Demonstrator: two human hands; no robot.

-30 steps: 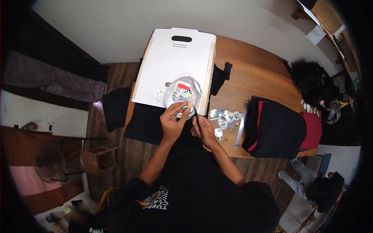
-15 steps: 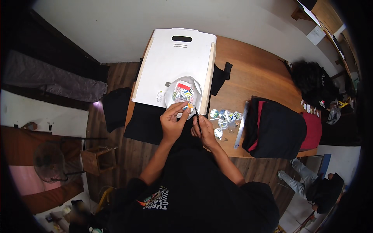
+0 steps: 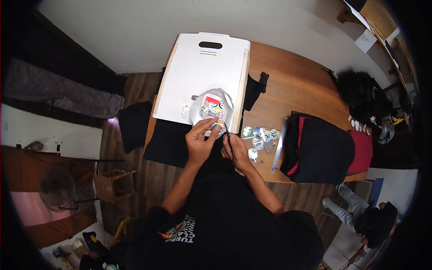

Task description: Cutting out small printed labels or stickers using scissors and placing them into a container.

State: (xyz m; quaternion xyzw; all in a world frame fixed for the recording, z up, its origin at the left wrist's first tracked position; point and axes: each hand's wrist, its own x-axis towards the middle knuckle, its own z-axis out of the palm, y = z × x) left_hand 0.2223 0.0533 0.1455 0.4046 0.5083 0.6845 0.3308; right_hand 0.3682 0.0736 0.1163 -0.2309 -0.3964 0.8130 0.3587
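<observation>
The left hand point(image 3: 201, 136) pinches a small colourful piece point(image 3: 220, 122), fingertips together; the right hand point(image 3: 237, 152) curls round a slim dark tool point(image 3: 229, 137) (kind unclear), both by a white bowl point(image 3: 230, 104) overlapping a white board point(image 3: 202, 72).

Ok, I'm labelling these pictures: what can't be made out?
All in the head view:
Small piece: mostly covered by the left hand pinching it.
Dark tool: lower part covered by the right hand; kind unclear.
White bowl: near rim partly behind the left hand.
Silvery round pieces: overlapping, prints too small.
</observation>
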